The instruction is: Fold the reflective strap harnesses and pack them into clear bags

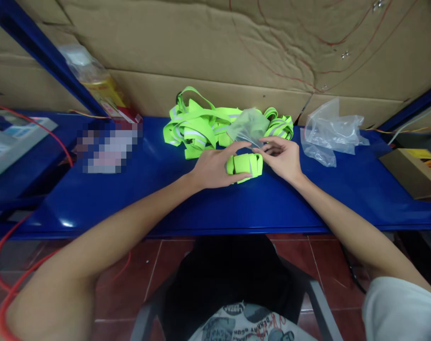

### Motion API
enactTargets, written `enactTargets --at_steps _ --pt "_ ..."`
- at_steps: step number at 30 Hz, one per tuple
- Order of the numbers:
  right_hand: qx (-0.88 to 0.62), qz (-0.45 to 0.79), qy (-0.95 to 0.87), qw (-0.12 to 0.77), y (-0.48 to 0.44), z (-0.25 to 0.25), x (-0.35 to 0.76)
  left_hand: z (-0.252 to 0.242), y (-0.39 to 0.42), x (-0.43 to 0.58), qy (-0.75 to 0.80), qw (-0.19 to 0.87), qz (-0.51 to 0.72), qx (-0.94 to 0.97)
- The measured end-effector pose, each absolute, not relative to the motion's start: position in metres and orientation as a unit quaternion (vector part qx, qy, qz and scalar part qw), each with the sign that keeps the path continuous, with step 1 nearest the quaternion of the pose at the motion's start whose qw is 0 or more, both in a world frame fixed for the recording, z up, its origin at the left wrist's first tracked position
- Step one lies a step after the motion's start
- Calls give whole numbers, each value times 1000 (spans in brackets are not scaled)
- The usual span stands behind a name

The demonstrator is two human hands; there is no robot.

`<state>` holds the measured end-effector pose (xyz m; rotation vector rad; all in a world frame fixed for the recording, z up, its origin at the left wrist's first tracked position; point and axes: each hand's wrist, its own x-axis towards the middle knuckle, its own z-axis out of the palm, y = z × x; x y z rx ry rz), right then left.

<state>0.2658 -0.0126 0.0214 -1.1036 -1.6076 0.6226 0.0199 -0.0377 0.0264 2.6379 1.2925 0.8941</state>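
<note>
My left hand [215, 168] is closed around a folded neon-yellow reflective strap [244, 165], thumb below and fingers above. Just right of it, my right hand [281, 156] pinches the edge of a clear plastic bag [250, 124] between thumb and forefinger. The bag stretches back from both hands and lies partly over the strap pile. Behind my hands sits a tangled pile of neon-yellow reflective straps [197, 125], with a smaller coiled bundle [281, 125] at its right end. Whether my left fingers also touch the bag I cannot tell.
More clear plastic bags [331, 132] lie at the right on the blue table [208, 208]. A bottle with a yellow label [101, 87] leans at the back left. An open cardboard box [410, 175] stands far right. A red hose [2, 270] loops at the left. Cardboard [187, 47] backs the table.
</note>
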Motion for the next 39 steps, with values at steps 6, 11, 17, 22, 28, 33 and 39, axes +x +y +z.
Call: enactTargets --at_steps 6,11,17,22,28,33,39 --pt "-462 308 -667 496 -15 22 267 25 -37 22 451 26 295 842" --pt "-441 308 -682 495 -14 18 271 24 -33 24 470 71 341 811" --pt "-432 313 -711 457 -11 13 270 14 -25 26 456 163 442 755" --pt "-416 305 -719 466 -10 8 269 12 -19 27 446 214 489 719" --pt "-394 166 -807 408 -16 16 272 13 -15 21 469 191 494 707" --pt "-426 82 -839 328 -22 25 275 12 -17 20 439 146 490 739" --pt "-419 71 -840 336 -21 25 275 13 -18 22 453 148 507 718"
